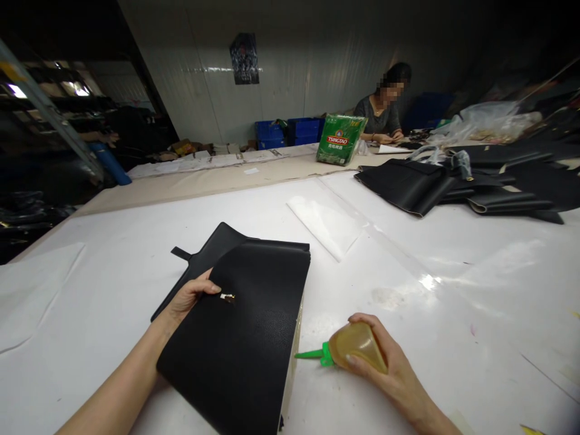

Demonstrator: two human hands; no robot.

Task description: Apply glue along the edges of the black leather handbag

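Observation:
A black leather-like folder cover (244, 320) is folded over on the white table, its pale inner edge facing right. My left hand (193, 296) grips its left part, thumb on top near a small white and gold mark, the other fingers hidden beneath. From under the cover a further black flap with a narrow tab (212, 251) sticks out. In my right hand (385, 362) is a squeeze bottle (357, 347) of amber liquid, probably glue, tilted sideways. Its green nozzle tip is at the cover's right edge; whether it touches I cannot tell.
A folded white sheet (325, 226) lies beyond the cover. Black leather-like pieces (408, 181) are piled at the back right, near clear plastic bags (489, 121). A green Tsingtao package (341, 140) stands at the back. Behind it sits a co-worker (383, 112), hands together, beside blue crates (303, 130).

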